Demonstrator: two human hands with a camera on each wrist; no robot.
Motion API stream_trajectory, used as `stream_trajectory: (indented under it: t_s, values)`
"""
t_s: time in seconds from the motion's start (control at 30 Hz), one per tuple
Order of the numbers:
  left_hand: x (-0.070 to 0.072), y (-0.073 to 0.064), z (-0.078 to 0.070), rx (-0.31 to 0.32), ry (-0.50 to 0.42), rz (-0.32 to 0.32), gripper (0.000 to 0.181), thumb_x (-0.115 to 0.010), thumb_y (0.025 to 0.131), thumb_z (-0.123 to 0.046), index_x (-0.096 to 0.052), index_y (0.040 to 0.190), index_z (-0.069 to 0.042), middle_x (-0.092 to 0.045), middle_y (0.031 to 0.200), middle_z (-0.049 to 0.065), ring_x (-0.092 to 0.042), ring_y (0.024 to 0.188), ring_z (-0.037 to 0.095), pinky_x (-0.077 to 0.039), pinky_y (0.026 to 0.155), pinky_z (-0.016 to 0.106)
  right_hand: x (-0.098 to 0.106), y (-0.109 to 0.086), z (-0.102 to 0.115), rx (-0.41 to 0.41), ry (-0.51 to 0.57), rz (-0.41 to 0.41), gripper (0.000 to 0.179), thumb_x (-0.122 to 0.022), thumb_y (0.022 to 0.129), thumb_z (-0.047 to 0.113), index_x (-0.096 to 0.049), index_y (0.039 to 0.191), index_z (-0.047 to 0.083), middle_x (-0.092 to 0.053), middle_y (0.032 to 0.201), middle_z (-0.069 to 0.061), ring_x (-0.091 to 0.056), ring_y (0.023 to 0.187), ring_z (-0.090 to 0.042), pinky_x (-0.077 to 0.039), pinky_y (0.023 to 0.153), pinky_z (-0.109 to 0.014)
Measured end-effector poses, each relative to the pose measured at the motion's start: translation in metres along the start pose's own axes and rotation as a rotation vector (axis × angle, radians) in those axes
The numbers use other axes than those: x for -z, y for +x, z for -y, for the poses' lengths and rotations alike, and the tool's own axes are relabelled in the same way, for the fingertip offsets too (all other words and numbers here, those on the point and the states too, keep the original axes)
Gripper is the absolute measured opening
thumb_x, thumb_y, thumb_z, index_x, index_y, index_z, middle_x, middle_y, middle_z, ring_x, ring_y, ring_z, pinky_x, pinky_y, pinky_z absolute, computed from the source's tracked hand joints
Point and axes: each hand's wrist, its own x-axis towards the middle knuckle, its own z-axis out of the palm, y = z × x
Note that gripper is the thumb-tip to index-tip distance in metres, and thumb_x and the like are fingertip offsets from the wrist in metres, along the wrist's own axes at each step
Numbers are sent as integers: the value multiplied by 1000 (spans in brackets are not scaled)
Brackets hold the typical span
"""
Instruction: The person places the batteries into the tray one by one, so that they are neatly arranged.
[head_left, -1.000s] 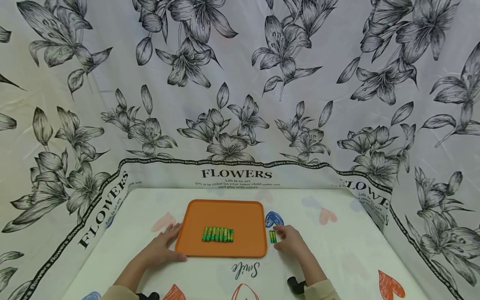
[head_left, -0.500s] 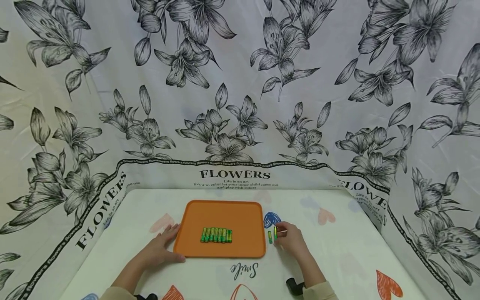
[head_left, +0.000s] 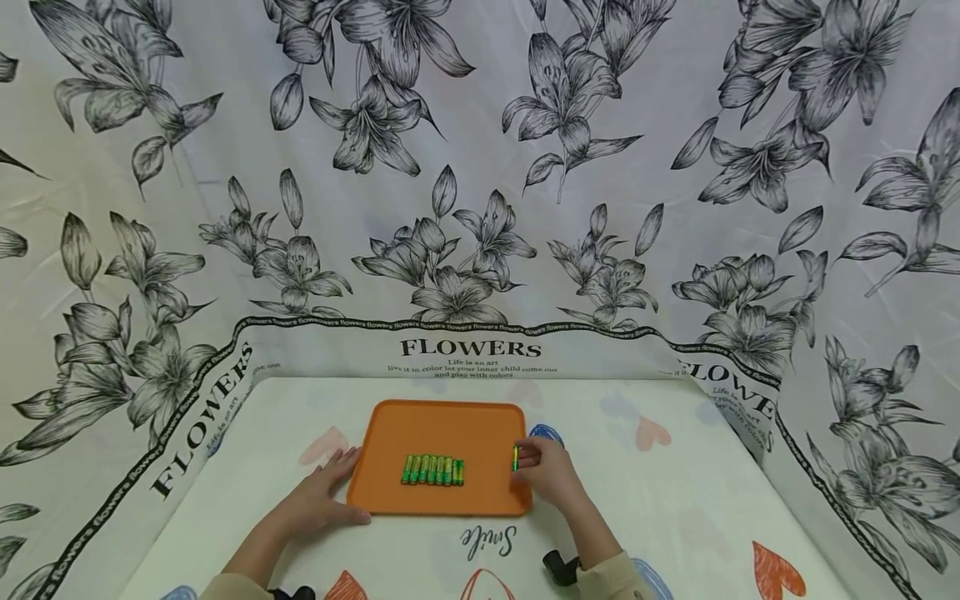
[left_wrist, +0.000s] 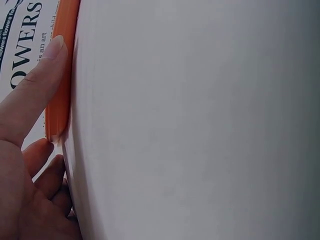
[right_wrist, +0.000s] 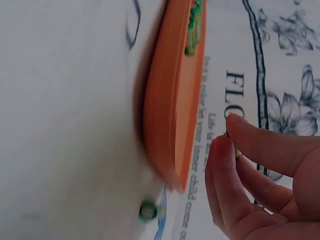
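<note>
An orange tray (head_left: pixel 442 427) lies on the table, with a row of several green-and-yellow batteries (head_left: pixel 432 470) standing side by side in its middle. My left hand (head_left: pixel 315 497) rests at the tray's left side, fingers along the left edge and thumb by the front corner. In the left wrist view the thumb (left_wrist: pixel 42 80) lies against the tray wall. Between thumb and fingertips my right hand (head_left: pixel 550 473) pinches one battery (head_left: pixel 515 458) over the tray's right edge. Another battery (right_wrist: pixel 148 211) sits on the table beside the tray; in the head view my right hand hides it.
A white cloth with hearts and lettering covers the table (head_left: pixel 660 500). Behind and at both sides hangs a flower-printed curtain (head_left: pixel 465 250). A black wrist device (head_left: pixel 561 568) sits below the right hand.
My right hand has picked up one of the two batteries right of the tray and carried it left to over the tray's right rim. The left hand stays in place.
</note>
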Motion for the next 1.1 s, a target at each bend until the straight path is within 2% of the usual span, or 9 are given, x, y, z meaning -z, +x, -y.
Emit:
stream_trajectory:
  t_s: [0.33,0.5,0.73,0.9,1.1]
  values:
    - [0,1,3,-8,2,-2,122,-90,62,-57,-30,160,-18,-21,168,12,-8,155,43,-7,122,68,-45,10,18,44,-1,82,47,-83,79,0,-67,123,1,-67,98,-4,-64,88,-16,-59,79,-32]
    - [-1,-1,3,-33,11,-3,120,-90,64,-54,-29,160,-16,-22,167,14,-9,155,44,-8,122,67,-57,12,20,22,-20,84,46,-82,79,-1,-67,122,2,-65,96,-3,-61,86,-16,-58,77,-31]
    - [1,-2,1,-26,22,-7,120,-89,64,-56,-29,161,-19,-20,168,15,-10,153,49,-9,120,70,-66,16,21,16,-52,70,48,-86,74,0,-68,119,3,-63,91,-2,-57,82,-17,-55,75,-33]
    - [1,-1,2,-45,19,-11,120,-89,64,-56,-29,161,-18,-21,168,15,-10,153,49,-9,120,70,-68,16,21,31,-48,78,49,-86,73,-4,-68,119,2,-64,92,-3,-58,82,-17,-55,72,-31]
    - [2,0,3,-59,14,-7,120,-89,65,-55,-29,161,-16,-20,168,15,-8,154,46,-8,121,68,-62,13,22,27,-51,71,50,-82,77,-4,-66,123,2,-66,97,-4,-59,83,-15,-55,72,-27]
